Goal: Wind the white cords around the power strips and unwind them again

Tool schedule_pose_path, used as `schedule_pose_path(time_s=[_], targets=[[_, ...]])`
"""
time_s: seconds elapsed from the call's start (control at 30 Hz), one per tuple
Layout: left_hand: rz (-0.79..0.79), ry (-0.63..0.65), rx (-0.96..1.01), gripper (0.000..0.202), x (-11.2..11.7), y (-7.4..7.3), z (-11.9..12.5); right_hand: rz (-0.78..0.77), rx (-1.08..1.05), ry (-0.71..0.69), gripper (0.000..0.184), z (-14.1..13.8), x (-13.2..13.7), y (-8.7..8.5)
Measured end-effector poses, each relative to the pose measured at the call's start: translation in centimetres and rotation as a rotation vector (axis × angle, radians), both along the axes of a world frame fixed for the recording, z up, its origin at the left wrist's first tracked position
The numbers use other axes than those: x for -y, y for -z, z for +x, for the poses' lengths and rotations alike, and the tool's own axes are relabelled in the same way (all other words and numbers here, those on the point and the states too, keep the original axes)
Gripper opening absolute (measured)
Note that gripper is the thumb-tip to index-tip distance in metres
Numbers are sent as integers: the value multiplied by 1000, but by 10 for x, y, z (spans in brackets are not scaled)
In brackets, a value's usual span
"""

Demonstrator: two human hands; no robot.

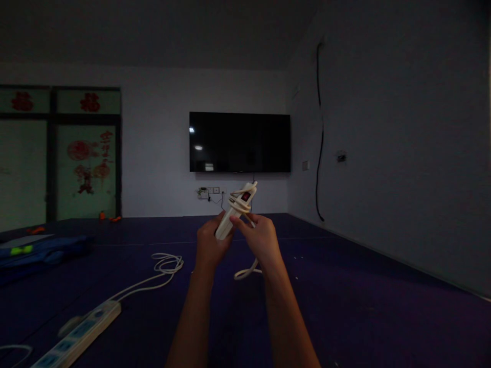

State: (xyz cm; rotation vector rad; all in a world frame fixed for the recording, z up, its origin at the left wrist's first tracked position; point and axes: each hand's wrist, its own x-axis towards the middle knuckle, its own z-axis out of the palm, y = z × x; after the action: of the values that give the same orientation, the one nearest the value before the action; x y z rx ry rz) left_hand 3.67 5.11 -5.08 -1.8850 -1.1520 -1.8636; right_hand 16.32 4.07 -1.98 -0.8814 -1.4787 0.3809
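We hold a white power strip (238,207) at the centre of the view, tilted toward 1 o'clock. Our left hand (209,246) has its fingers closed around the strip's lower end. Our right hand (260,237), at 3 o'clock of the left, pinches its cord (245,272), which winds round the strip's top and loops down at 6 o'clock. A second power strip (79,332) lies on the purple floor (364,306) at 8 o'clock.

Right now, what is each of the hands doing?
Left hand: closed around the power strip.
Right hand: closed, pinching the cord wound round it.
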Motion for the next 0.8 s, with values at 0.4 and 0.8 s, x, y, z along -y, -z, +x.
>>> schedule_pose_path(time_s=[0.4, 0.8], targets=[[210, -183, -153, 46, -7, 9, 4, 16, -125, -101, 47, -7, 6, -2], [83, -23, -180, 63, -1, 3, 0, 116, -265, -169, 50, -13, 2, -3]])
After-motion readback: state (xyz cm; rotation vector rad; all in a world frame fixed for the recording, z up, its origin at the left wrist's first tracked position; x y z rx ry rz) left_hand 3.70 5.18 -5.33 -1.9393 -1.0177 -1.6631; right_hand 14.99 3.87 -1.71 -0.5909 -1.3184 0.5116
